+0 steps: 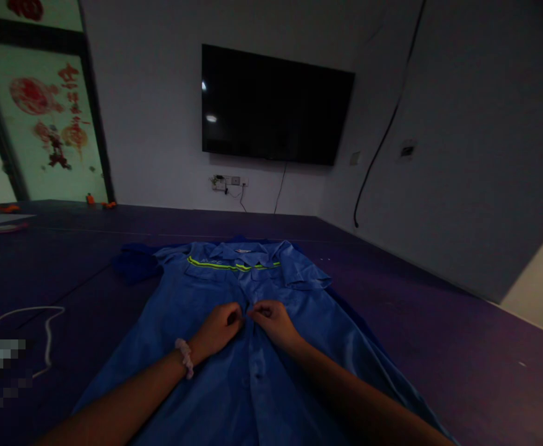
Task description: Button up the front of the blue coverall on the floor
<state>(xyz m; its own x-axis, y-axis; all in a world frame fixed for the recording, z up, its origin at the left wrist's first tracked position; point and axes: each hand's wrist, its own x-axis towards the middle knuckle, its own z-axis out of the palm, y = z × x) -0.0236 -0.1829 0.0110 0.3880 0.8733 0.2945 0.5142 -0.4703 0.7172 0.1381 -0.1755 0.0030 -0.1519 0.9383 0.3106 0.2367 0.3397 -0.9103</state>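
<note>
A blue short-sleeved work shirt (294, 322) lies spread face up on the purple floor, its collar pointing away from me. Yellow-green stripes cross its chest, and buttons run down the front opening. Above the middle of that opening, my left hand (222, 322), with a pale scrunchie (184, 358) on its wrist, is closed in a pinch on one front edge. Close beside it, my right hand (273, 319) pinches the other edge. The fingertips almost meet; whether a button is between them I cannot make out. Darker blue cloth (134, 263) shows from beneath the shirt's left side.
A white cable (48, 334) curves over the floor at left, near a pixelated patch. Orange objects (108, 204) sit by the glass door (62, 124). A television (275, 105) hangs on the far wall above sockets (234, 181). A black cable (382, 139) dangles along the right wall.
</note>
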